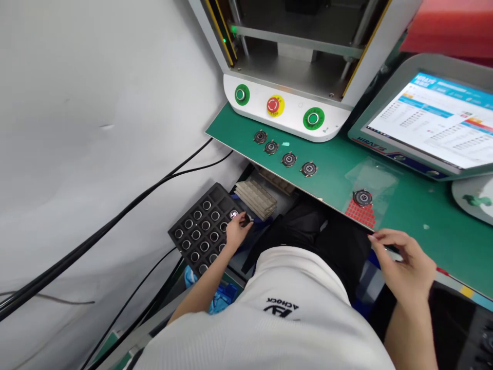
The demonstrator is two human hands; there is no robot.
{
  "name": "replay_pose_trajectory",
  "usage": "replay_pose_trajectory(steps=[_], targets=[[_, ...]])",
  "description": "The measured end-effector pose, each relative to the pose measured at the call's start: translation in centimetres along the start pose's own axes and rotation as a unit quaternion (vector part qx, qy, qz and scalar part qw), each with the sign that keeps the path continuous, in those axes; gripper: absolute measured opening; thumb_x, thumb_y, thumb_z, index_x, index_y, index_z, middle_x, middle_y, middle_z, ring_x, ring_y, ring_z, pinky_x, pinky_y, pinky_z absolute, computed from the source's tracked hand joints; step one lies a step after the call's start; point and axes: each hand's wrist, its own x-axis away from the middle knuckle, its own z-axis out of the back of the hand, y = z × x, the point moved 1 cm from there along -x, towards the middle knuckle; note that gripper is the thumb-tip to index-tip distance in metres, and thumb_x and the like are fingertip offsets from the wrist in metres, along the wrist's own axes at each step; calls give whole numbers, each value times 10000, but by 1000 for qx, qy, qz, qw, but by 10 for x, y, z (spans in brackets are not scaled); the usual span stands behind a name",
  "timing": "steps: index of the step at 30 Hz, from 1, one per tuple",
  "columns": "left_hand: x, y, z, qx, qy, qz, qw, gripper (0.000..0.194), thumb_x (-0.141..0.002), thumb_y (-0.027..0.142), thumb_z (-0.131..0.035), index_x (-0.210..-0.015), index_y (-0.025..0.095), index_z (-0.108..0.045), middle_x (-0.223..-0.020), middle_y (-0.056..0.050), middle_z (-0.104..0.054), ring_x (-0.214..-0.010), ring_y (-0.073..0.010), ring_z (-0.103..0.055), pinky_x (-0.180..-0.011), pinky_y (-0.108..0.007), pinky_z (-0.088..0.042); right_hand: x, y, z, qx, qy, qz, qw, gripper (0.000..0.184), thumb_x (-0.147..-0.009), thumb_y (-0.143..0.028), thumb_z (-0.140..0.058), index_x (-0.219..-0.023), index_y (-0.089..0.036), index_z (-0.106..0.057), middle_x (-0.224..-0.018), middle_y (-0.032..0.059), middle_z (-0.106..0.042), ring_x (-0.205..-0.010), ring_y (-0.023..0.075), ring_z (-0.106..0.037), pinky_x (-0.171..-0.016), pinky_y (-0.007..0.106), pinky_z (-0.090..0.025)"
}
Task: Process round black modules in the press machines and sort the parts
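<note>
Disc (247,220), facing and long axis unclear, in left fingers (238,218), right fingers (391,236) pinched together

Nearest left hand (238,231): matt black foam-like compartment tray (216,192); glossy-faced round black pieces (205,225), shiny metal-looking rims. Near right hand (408,262): smooth green worktop (333,177); glossy clear plastic film (381,180). Beyond both hands: smooth white machine panel (292,122), satin finish. Between hands: white knit-cloth shirt (308,288).

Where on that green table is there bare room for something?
The green table has room between the row of round parts and the clear plastic sheet, and, bar small scraps, right of that sheet below the monitor. Crowded: the black tray.
</note>
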Motion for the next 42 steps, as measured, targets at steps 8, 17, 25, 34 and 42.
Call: replay_pose_trajectory(steps=[8, 17, 25, 34, 42], targets=[[35, 184, 12, 418, -146, -345, 828, 563, -745, 254, -787, -1278, 248, -603, -1220, -94, -641, -944, -197, -717, -840, -320, -608, -18, -66, -44, -468, -48, -275, 839, 307, -613, -153, -837, -653, -189, -534, -623, -38, -632, -526, 87, -597, -504, 189, -500], [66, 256, 22, 332, -179, -574, 727, 579, -722, 151, -799, -1266, 234, -620, -1164, -102, -686, -1017, -180, -680, -856, -285, -595, -15, -97, -21, -570, -59, -304, 761, 287, -642, -82, -817, -642, -183, -549, -622, -55, -655, -511, 67, -620, -522, 158, -523], [72, 263, 31, 269, -153, -618, 723, 529, -745, 160, -785, -1248, 209, -629, -1171, -95, -694, -1023, -156, -678, -891, -269, -585, -8, -104, -9, -555, -52, -314, 768, 283, -638, -55, -814, -639, -183, -562, -632, -52, -655, -528, 62, -616, -551, 166, -533], [75, 265, 34, 237, -159, -619, 731, 512, -786, 178, -751, -1270, 265, -610, -1196, -60, -686, -1026, -148, -683, -875, -267, -602, -7, -100, -9, -532, -64, -305, 787, 302, -655, -92, -815, -645, -188, -529, -621, -60, -624, -499, 58, -590, -494, 155, -483], [74, 265, 35, 234, -159, -620, 732, 535, -791, 167, -744, -1292, 280, -595, -1203, -53, -684, -1017, -147, -688, -856, -253, -608, -7, -99, -8, -511, -61, -309, 800, 300, -653, -97, -818, -638, -194, -534, -615, -59, -601, -498, 63, -563, -472, 166, -473]])
